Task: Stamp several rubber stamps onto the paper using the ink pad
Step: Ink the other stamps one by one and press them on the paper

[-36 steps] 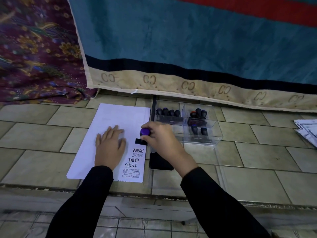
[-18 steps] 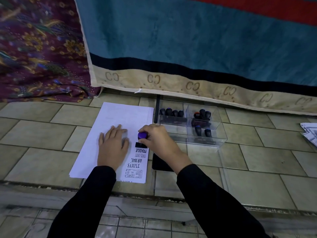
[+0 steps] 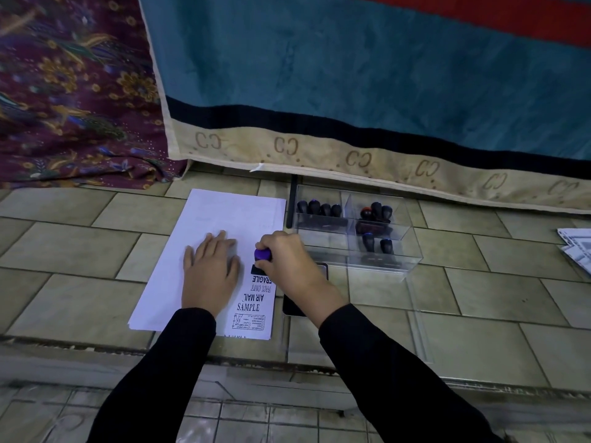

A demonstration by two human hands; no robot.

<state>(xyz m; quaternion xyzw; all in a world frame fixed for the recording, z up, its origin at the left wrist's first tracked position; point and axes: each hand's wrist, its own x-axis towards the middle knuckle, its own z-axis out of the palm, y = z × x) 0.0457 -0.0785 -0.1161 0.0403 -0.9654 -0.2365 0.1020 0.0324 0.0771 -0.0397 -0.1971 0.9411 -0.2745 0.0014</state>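
Observation:
A white sheet of paper (image 3: 224,215) lies on the tiled surface, with several black prints down its right side: FRAGILE, FAX OUT, AIR MAIL, SAMPLE and a boxed form. My left hand (image 3: 209,273) rests flat on the sheet, fingers apart. My right hand (image 3: 289,266) grips a stamp with a purple knob (image 3: 262,254); its black base sits on the paper just above the FRAGILE print. The black ink pad (image 3: 292,306) lies right of the paper, mostly hidden under my right wrist.
A clear plastic box (image 3: 412,260) with several dark-handled stamps in compartments stands right of the paper. A teal and beige blanket hangs behind it, patterned maroon cloth at far left. Printed sheets (image 3: 575,247) lie at the right edge. The ledge's front edge runs just below the paper.
My right hand has carried the purple-knobbed stamp leftward from the paper's right edge onto the sheet and set it down above FRAGILE. My left hand stayed flat.

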